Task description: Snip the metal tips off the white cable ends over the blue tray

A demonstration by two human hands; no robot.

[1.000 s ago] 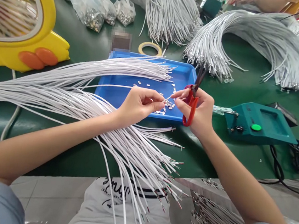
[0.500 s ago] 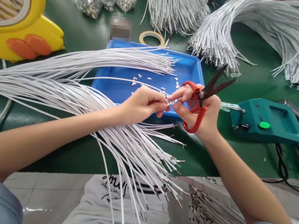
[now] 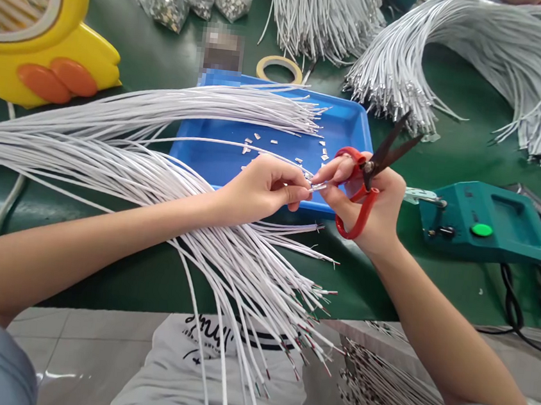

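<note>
Both hands meet at the centre of the frame: the left hand (image 3: 272, 190) is pinched tight, thumb against fingers, on what looks like the tip end of a single white cable (image 3: 228, 142). And the right hand (image 3: 367, 200), just right of centre, has red-handled scissors (image 3: 369, 168) hooked in its grip, blades parted and pointing up toward the upper right! Its thumb and forefinger draw narrow around that same cable end; whether they actually grip it, too small to tell.

The cable itself runs in from the left over the blue tray (image 3: 348, 132), where small pale pieces (image 3: 273, 141) lie scattered. An upper bundle (image 3: 203, 103) reaches across the tray, and a lower bundle (image 3: 245, 258) fans out beneath the left forearm toward the bottom of the frame.

The finesse here, I'd judge, is all fingertip: a firm left pinch close to the end, so the tip can't swivel, and a light, straight touch from the right. Those parted blades want watching; best angled away from fingers and neighbouring cables, with the work held above the tray.
</note>
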